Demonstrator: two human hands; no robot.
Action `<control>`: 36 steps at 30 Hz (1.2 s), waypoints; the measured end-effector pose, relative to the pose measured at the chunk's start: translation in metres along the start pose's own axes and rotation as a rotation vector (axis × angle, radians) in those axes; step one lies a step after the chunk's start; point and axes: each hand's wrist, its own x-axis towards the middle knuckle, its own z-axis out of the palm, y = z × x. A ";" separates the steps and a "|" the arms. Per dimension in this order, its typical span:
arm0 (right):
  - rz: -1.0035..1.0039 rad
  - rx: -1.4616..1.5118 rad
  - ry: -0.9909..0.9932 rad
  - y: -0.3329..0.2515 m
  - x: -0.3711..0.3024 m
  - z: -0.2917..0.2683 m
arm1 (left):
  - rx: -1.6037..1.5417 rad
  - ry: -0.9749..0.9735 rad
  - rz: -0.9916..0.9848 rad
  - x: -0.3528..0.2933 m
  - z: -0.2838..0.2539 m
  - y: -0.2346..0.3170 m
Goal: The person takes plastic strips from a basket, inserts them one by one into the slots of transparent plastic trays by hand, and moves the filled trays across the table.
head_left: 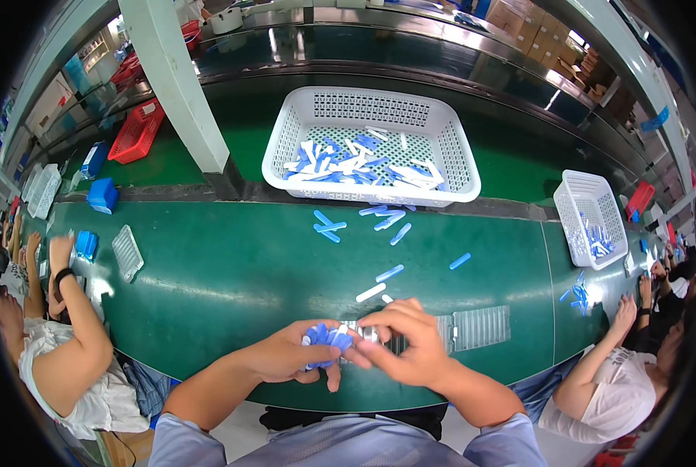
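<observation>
My left hand (279,356) is closed around a bunch of small blue and white plastic sticks (326,339), held just above the table. Close beside it, my right hand (416,346) has its thumb and index finger bent together in a pinch. A small pale item shows between the two hands, too small to name. Under and beyond my right hand lies a clear ribbed plastic tray (482,327), partly hidden by the fingers. A white stick (371,293) and a blue stick (390,273) rest on the table just past my hands.
A white perforated basket (371,191) with blue and white sticks stands ahead. More loose sticks (329,226) lie before it. A smaller basket (572,226) is at right, a clear tray (127,254) at left. Co-workers sit on both sides; a white post (173,86) rises at left.
</observation>
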 end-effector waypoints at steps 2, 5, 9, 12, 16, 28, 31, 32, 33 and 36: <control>0.058 0.050 -0.082 -0.005 0.000 0.008 | 0.063 -0.013 -0.012 0.002 0.003 0.000; 0.264 0.282 0.005 0.011 -0.010 0.007 | 0.142 -0.018 -0.008 0.002 0.005 0.002; 0.381 0.358 0.251 0.016 -0.005 -0.012 | 0.118 0.074 0.044 -0.003 0.004 0.009; -0.348 -0.339 0.064 0.022 -0.006 -0.019 | 0.124 0.193 0.199 -0.007 -0.010 0.010; -0.336 -0.548 -0.253 0.007 -0.016 -0.008 | 0.120 0.233 0.202 -0.008 -0.013 0.018; -0.032 0.001 0.026 0.005 -0.011 -0.003 | 0.088 0.135 0.104 -0.001 0.001 0.005; -0.003 0.064 -0.088 -0.006 -0.007 0.005 | 0.298 0.067 -0.033 0.006 0.015 -0.001; 0.064 0.112 -0.141 -0.004 -0.012 0.007 | 0.355 0.041 -0.040 0.006 0.017 -0.003; 0.059 0.109 -0.137 0.002 -0.014 0.009 | 0.416 0.014 -0.045 0.008 0.018 -0.003; 0.065 0.201 -0.015 0.011 -0.017 0.007 | 0.126 0.083 -0.013 0.003 0.032 0.006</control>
